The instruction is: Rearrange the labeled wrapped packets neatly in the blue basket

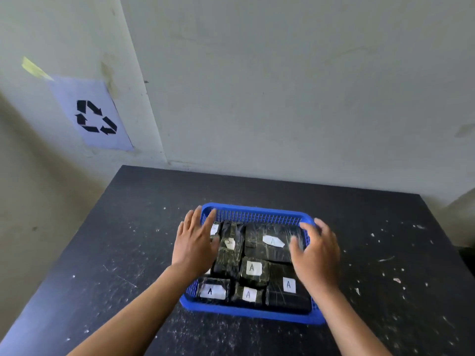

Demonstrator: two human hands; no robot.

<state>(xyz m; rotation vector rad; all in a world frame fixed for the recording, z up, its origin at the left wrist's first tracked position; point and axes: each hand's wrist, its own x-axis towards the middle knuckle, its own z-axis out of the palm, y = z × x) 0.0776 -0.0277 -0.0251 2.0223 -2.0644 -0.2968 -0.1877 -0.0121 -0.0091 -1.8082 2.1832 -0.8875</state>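
A blue plastic basket [253, 214] sits in the middle of the black table. Several black wrapped packets with white "A" labels lie flat inside it, among them a large one [267, 240] at the back right and a small one [253, 269] in the centre. My left hand [194, 242] hovers over the basket's left side with fingers spread, covering part of the packets there. Above the right rim, my right hand [314, 249] has its fingers apart and slightly curled. Neither hand holds a packet.
The black table [123, 253] is speckled with white marks and ends at a pale wall behind. A paper sheet with a recycling symbol [96, 116] hangs on the wall at the left.
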